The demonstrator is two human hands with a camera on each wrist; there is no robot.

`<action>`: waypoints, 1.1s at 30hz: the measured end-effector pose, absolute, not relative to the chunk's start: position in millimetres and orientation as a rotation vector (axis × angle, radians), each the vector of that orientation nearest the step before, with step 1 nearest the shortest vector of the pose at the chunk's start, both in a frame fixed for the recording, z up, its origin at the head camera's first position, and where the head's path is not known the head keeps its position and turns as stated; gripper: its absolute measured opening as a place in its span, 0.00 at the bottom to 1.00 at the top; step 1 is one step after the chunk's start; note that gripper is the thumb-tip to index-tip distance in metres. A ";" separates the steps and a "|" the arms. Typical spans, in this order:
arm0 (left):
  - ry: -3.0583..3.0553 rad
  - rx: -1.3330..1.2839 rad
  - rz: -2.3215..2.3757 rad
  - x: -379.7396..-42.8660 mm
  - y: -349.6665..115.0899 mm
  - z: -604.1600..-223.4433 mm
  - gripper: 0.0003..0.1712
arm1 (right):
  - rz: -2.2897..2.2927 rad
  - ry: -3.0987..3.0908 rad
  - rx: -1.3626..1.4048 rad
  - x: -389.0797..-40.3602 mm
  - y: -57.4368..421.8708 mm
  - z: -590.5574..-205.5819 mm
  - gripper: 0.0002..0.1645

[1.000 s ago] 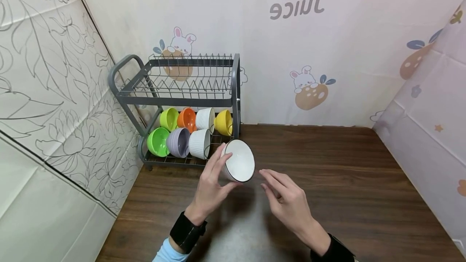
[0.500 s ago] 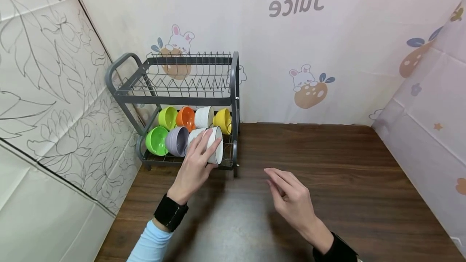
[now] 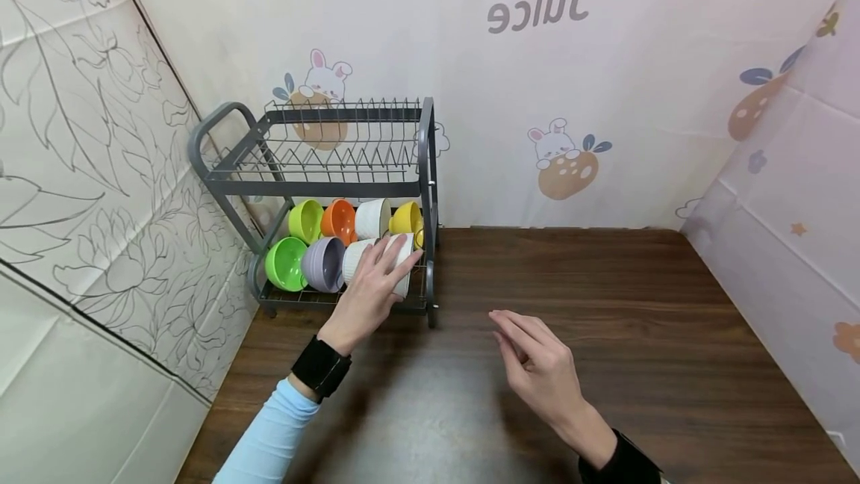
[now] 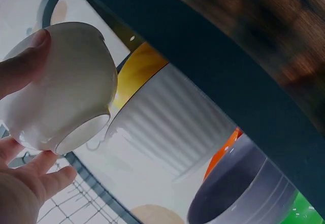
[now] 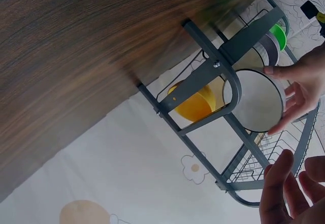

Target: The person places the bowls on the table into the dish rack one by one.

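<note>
My left hand (image 3: 366, 293) holds a white bowl (image 4: 76, 82) with a thin dark rim at the front right of the lower tier of a dark grey dish rack (image 3: 316, 190). In the left wrist view, its thumb lies on one side of the bowl and its fingertips are near the foot. Next to it on the tier is a ribbed white bowl (image 4: 172, 122), then a purple bowl (image 3: 324, 265) and a green bowl (image 3: 285, 265), all tilted on their sides. My right hand (image 3: 540, 372) hovers over the table, fingers loosely bent, holding nothing.
Behind the front row stand a lime bowl (image 3: 305, 220), an orange bowl (image 3: 339, 220), another white bowl (image 3: 372, 219) and a yellow bowl (image 3: 405, 219). The upper tier is a wire plate rack. Wood-grain table (image 3: 605, 305) extends rightward, with printed cloth (image 3: 484, 95) behind.
My left hand has carried the white bowl leftward from above the table onto the rack's lower tier, turning it sideways. The right hand has barely moved.
</note>
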State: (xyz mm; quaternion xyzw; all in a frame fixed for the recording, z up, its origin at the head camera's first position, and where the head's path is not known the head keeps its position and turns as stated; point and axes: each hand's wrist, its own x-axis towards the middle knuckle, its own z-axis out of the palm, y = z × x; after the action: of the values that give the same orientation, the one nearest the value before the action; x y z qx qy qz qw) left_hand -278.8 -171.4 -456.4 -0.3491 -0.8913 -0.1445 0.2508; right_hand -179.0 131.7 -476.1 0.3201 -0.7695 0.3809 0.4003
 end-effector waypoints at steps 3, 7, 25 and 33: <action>-2.462 -0.946 -0.337 -283.9 -168.2 -461.7 0.58 | 0.966 -1.946 0.809 -178.5 131.8 -476.9 0.19; -2.493 -0.926 -0.274 -290.6 -165.8 -467.9 0.57 | 0.971 -1.948 0.806 -177.7 131.9 -477.6 0.19; -2.554 -0.873 -0.359 -305.3 -165.4 -488.3 0.57 | 0.979 -1.970 0.782 -175.4 132.4 -481.5 0.17; -2.580 -0.848 -0.392 -308.2 -160.8 -485.3 0.58 | 0.973 -1.965 0.780 -176.9 132.5 -480.6 0.16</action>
State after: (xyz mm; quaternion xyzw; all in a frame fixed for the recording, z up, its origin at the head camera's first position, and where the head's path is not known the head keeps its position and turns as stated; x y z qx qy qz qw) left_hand -308.2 -160.8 -485.3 -0.3031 -0.9217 -0.1400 0.1974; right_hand -176.9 132.5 -480.6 0.3078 -0.7754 0.3838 0.3959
